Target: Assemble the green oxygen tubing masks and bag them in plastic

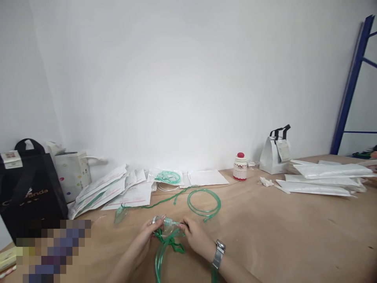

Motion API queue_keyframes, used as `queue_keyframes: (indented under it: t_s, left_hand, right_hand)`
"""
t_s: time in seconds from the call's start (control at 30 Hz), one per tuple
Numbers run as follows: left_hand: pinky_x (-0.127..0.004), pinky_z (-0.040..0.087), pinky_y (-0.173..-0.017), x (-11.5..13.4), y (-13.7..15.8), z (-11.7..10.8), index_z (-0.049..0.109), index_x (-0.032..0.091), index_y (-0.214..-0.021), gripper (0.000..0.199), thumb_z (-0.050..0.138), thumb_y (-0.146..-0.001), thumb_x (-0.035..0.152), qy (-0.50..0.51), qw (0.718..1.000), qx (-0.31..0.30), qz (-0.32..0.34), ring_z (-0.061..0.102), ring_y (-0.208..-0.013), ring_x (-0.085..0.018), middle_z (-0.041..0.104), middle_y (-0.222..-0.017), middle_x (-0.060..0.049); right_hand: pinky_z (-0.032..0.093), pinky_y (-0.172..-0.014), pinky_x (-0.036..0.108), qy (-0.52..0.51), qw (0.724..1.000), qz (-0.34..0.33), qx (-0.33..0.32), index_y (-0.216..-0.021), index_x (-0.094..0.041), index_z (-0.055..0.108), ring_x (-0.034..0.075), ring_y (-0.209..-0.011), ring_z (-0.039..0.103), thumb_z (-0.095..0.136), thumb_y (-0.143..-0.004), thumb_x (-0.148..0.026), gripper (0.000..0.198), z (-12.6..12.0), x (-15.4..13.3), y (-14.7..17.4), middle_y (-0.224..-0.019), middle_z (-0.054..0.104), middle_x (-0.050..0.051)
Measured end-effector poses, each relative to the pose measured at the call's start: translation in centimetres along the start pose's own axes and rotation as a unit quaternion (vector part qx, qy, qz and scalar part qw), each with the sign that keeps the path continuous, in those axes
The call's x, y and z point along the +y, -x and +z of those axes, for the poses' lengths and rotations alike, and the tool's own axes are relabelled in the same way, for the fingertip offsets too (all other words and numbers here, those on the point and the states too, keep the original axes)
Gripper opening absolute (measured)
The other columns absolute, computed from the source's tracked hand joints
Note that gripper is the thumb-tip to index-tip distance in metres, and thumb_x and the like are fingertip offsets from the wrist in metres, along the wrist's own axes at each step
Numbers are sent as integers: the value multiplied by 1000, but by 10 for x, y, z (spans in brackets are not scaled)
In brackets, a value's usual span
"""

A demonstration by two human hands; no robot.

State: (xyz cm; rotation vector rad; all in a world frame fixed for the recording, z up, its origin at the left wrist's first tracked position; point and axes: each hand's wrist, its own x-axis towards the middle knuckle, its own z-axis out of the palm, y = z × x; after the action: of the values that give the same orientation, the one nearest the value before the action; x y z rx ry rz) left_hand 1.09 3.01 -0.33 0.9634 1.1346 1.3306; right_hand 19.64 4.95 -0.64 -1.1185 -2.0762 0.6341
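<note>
My left hand (153, 228) is closed around a clear nebulizer cup (168, 222) with a pale green part, held above the table in front of me. On the cup's right side, the fingers of my right hand (193, 234) pinch a thin connector piece, mostly covered by the fingertips. Loops of green tubing (159, 259) and a dark green elastic strap (178, 247) hang below my hands. Beyond them, a coil of green tubing (218, 202) lies flat on the table. Left of it rests a clear green mask (119, 214) with its long strap stretched out.
White packets (103, 192) are piled at the left, beside a black bag (32, 188). A bagged green tube (168, 177) lies by the wall. A red-topped jar (240, 169), a white bag (272, 157) and stacked white packets (326, 179) stand rightward. Someone's hand (371, 164) shows at the right edge.
</note>
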Motion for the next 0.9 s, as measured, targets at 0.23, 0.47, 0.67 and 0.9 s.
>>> queue_keyframes:
  t_s: [0.23,0.47,0.67,0.9]
  left_hand:
    - [-23,40,-59,-13,0,3,64,17,-60,18,75,-54,30,14,998,45,33,55,-62,-14,62,-60,2]
    - [-29,42,-80,6,10,-9,70,16,-76,27,74,-57,35,10,998,-53,-23,60,-90,-23,70,-83,-6]
    - [-36,35,-93,6,18,-12,71,18,-83,39,64,-64,51,-34,993,-98,-61,56,-101,-27,72,-89,-5]
    - [-34,41,-86,15,30,1,71,17,-87,33,67,-64,40,-104,980,-154,-78,60,-95,-26,72,-89,-6]
  right_hand:
    - [32,-54,24,1,999,-3,-50,-81,-21,58,17,-64,55,49,-81,-30,13,22,0,13,-72,64,3]
    - [39,-65,24,4,998,-48,-47,-91,-20,64,17,-76,59,39,-88,-31,28,-3,4,3,-85,68,5]
    - [42,-72,24,-9,994,-79,-79,-93,-21,68,17,-83,61,46,-85,-28,24,-18,18,-6,-91,70,4]
    - [41,-74,25,-1,994,-102,-42,-89,-20,68,17,-82,60,47,-85,-22,21,-10,2,5,-86,69,5]
